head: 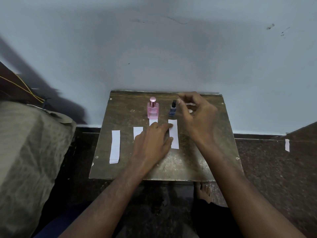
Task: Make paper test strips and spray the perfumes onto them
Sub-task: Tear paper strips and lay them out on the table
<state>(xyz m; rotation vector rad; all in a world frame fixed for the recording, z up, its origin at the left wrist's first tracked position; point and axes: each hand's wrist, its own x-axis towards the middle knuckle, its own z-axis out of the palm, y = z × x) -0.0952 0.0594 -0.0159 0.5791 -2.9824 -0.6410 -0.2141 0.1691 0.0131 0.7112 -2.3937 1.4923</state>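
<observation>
Paper strips lie in a row on the brown bench (pixel 197 169): a long left strip (pixel 115 146), a second strip (pixel 137 131) partly under the left hand (pixel 151 145), a third strip (pixel 153 122) just near of the pink perfume bottle (pixel 152 108), and a right strip (pixel 174 133). The left hand rests flat, straight fingers touching the right strip's left edge. The right hand (pixel 197 115) hovers beside the dark blue bottle (pixel 172 108), fingers loosely curled, holding nothing visible.
</observation>
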